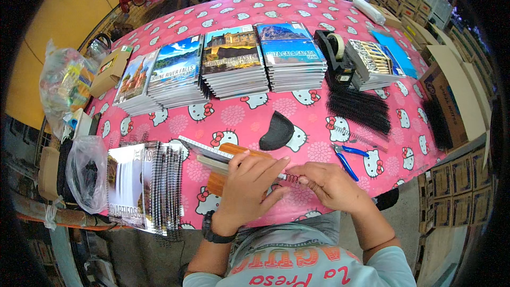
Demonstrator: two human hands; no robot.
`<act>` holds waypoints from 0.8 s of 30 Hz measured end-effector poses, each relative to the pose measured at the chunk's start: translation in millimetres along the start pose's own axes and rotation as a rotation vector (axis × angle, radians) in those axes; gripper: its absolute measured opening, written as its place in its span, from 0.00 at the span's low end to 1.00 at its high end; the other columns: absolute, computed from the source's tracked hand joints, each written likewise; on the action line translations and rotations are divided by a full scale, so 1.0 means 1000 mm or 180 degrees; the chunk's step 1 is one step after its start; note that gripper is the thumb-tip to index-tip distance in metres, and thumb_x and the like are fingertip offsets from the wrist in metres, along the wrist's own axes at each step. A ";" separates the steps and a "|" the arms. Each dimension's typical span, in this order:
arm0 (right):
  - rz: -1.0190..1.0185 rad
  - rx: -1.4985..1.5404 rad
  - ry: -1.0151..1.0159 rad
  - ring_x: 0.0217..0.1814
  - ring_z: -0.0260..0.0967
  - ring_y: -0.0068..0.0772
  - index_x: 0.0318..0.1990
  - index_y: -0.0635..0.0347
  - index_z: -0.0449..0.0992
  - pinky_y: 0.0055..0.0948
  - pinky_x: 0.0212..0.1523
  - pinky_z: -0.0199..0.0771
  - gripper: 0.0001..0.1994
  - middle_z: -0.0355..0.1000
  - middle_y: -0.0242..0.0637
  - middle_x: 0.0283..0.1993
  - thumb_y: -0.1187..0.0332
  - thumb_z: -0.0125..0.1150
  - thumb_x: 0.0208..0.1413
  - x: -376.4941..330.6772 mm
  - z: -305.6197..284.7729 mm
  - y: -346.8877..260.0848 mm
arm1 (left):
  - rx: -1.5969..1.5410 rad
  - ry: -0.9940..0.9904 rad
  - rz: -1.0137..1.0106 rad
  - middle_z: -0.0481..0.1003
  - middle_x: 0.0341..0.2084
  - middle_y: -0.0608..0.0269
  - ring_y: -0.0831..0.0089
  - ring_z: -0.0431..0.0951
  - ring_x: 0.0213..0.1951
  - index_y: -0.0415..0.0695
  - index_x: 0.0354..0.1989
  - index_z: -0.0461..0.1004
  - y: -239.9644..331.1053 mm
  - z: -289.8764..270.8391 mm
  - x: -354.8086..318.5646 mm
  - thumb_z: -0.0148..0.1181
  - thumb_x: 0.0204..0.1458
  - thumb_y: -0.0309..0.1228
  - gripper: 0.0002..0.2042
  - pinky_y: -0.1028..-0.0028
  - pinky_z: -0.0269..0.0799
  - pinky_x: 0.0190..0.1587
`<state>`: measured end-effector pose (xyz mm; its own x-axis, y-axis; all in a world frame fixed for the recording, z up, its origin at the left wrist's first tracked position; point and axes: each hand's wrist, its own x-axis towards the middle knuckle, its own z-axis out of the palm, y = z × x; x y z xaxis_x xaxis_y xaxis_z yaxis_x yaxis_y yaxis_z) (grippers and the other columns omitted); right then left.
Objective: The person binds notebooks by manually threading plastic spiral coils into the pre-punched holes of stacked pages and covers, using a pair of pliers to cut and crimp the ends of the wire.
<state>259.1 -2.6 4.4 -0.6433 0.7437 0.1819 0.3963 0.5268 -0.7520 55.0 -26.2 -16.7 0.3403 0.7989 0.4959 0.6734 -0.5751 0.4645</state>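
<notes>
Near the table's front edge, my left hand is laid over an unbound stack of pages with a row of holes along its edge, fingers long and thumb apart. Under the stack lies a wooden block. My right hand pinches a thin dark spiral coil at the end of the stack. Just beyond the hands rests a black half-moon pad. Blue-handled pliers lie open to the right. Behind them is a pile of black spiral coils.
Four stacks of picture-covered notebooks, one being scenic notebooks, line the middle. Spiral-bound notebooks stand at left beside a plastic bag. A tape dispenser, another notebook stack and a cardboard box are at right.
</notes>
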 end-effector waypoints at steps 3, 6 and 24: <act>0.0472 0.0479 0.0045 0.33 0.70 0.44 0.50 0.60 0.68 0.36 0.33 0.69 0.16 0.69 0.43 0.31 0.69 0.55 0.53 0.002 -0.003 -0.016 | -0.0076 -0.0071 0.0141 0.72 0.32 0.70 0.72 0.70 0.41 0.52 0.40 0.74 -0.007 -0.005 -0.003 0.62 0.43 0.39 0.15 0.60 0.50 0.54; 0.0625 0.0550 -0.0236 0.35 0.72 0.44 0.54 0.59 0.66 0.36 0.34 0.70 0.19 0.71 0.45 0.35 0.67 0.55 0.54 0.002 -0.001 -0.003 | 0.0069 -0.0202 0.0120 0.71 0.30 0.72 0.73 0.70 0.41 0.54 0.35 0.74 -0.008 -0.004 -0.004 0.61 0.44 0.39 0.10 0.56 0.48 0.54; 0.0213 -0.1294 0.0206 0.53 0.56 0.58 0.48 0.57 0.71 0.46 0.55 0.61 0.30 0.56 0.58 0.57 0.54 0.68 0.35 0.073 0.046 0.109 | 0.0355 -0.0062 0.0201 0.69 0.33 0.73 0.74 0.67 0.46 0.54 0.36 0.74 -0.018 0.001 -0.001 0.57 0.48 0.42 0.10 0.40 0.37 0.56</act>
<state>225.2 90.8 -93.2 -0.5701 0.7993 0.1902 0.6705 0.5864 -0.4545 43.3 -16.4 -26.1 0.3963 0.7656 0.5067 0.7187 -0.6022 0.3477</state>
